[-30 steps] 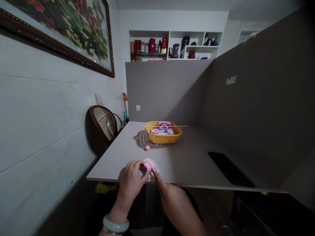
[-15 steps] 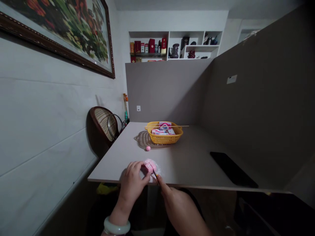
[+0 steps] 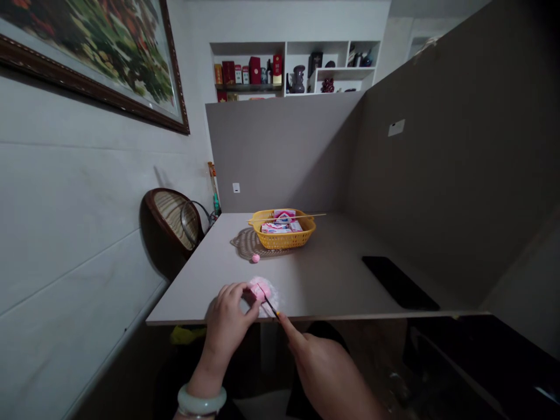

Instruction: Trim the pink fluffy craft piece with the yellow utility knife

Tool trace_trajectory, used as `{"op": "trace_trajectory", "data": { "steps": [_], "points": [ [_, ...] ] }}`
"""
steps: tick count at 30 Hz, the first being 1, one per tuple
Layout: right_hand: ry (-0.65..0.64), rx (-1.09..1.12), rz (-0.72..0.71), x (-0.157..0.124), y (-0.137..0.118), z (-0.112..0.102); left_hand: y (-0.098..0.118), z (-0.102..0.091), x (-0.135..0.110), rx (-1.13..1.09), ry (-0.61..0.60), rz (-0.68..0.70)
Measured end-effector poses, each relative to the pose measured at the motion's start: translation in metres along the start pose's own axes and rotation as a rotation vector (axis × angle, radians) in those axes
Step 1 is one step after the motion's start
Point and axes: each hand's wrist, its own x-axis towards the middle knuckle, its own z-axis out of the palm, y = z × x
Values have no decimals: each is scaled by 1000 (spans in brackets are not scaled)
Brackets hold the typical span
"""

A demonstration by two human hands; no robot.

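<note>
A soft pink clay lump [image 3: 261, 290] with a dark slit across its top lies on crumpled clear plastic film [image 3: 273, 303] near the table's front edge. My left hand [image 3: 231, 309] closes around its left side, fingers and thumb pressing it. My right hand [image 3: 312, 356] grips a slim knife [image 3: 270, 305] with a dark blade and a bit of yellow by the fingers. The blade's tip meets the lump at the slit; most of the handle is hidden in my hand. A small pink ball [image 3: 256, 258] sits farther back.
A yellow plastic basket [image 3: 284, 240] holding pink-and-white packets stands at the back, a thin stick [image 3: 317, 215] across its rim. On the right lies a flat black object [image 3: 398, 282]. Grey panels bound the table [image 3: 332, 280] behind and right; a round-backed chair [image 3: 172, 219] is left.
The whole view has shifted, so everything appears slightly farther left. My right hand has drawn back a little from the lump, showing more of the blade. My left hand keeps its hold.
</note>
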Motion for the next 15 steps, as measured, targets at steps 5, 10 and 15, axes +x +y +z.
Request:
{"op": "trace_trajectory", "data": {
  "steps": [5, 10, 15],
  "points": [
    [-24, 0, -22, 10, -6, -2, 0, 0, 2, -1, -4, -1],
    [-67, -36, -26, 21, -8, 4, 2, -1, 2, 29, 2, -17],
    [-70, -39, -31, 8, -1, -1, 3, -1, 1, 15, 2, -11]
  ]
}}
